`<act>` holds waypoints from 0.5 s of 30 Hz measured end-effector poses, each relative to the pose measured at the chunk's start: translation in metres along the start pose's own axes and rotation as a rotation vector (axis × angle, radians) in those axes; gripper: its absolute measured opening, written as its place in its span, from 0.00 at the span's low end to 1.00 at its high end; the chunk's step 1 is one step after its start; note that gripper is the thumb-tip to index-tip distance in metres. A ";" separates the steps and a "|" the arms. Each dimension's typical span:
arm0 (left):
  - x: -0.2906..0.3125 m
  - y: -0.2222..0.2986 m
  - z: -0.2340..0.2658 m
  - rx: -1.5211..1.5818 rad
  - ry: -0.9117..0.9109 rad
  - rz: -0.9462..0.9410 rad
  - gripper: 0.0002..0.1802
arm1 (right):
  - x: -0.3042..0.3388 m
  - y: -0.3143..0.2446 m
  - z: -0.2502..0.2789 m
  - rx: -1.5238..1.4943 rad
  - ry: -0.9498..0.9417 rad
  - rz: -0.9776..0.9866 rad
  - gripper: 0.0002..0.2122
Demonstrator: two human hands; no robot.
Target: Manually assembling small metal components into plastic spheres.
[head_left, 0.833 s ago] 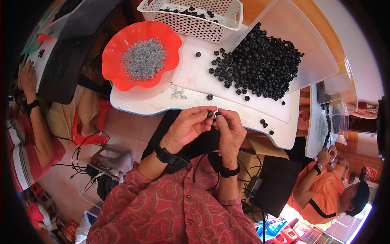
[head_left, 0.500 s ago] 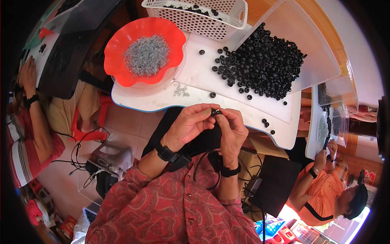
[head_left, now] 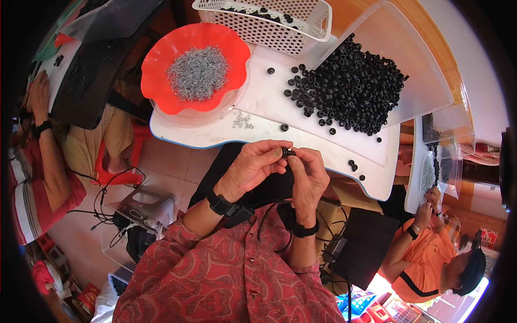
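Observation:
Just in front of the table edge, my left hand [head_left: 249,170] and my right hand [head_left: 309,175] meet, fingertips to fingertips. Both pinch a small black round part [head_left: 288,153], mostly covered by the fingers. Whether it is one piece or two pressed together I cannot make out. A single black bead-like part [head_left: 284,127] lies on the table just beyond my fingers. Farther off to the right is a large heap of the same black parts [head_left: 353,89], many with a hole in them. A wavy-rimmed red bowl [head_left: 153,78] at the left holds a pile of tiny clear-grey pieces [head_left: 197,72].
Some clear-grey bits [head_left: 242,119] lie by the white table's [head_left: 188,133] near edge. A white perforated basket [head_left: 264,29] with black parts stands behind; a translucent bin [head_left: 414,70] lies behind the heap. People sit left [head_left: 46,177] and right [head_left: 420,258]. Cables [head_left: 99,207] trail at left.
The black part has turned slightly between my fingertips, and my fingers cover it a little differently. The person at right has shifted their hands. The whole view has moved slightly.

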State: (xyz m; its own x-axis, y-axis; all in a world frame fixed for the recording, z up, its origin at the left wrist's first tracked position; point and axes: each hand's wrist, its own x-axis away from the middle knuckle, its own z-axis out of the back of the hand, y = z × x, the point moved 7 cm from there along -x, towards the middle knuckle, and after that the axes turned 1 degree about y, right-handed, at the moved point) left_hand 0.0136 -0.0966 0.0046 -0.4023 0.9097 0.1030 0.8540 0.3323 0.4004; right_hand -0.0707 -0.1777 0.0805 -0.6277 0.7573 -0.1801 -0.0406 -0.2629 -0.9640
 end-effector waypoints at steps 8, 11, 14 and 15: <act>0.002 0.002 -0.002 -0.040 0.013 -0.023 0.17 | 0.002 -0.005 -0.001 0.025 0.007 0.063 0.05; 0.002 0.003 -0.002 -0.040 0.020 -0.020 0.17 | 0.003 -0.004 0.000 0.059 0.010 0.025 0.04; 0.002 0.002 -0.003 -0.050 0.001 -0.031 0.16 | 0.003 0.011 0.002 -0.069 0.010 -0.072 0.04; 0.002 0.002 -0.002 -0.046 0.003 -0.026 0.17 | 0.004 0.011 0.001 -0.069 0.007 -0.074 0.04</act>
State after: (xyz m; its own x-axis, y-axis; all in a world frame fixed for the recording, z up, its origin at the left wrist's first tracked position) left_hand 0.0136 -0.0945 0.0078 -0.4250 0.9003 0.0946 0.8271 0.3437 0.4448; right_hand -0.0744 -0.1785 0.0693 -0.6195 0.7773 -0.1092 -0.0331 -0.1648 -0.9858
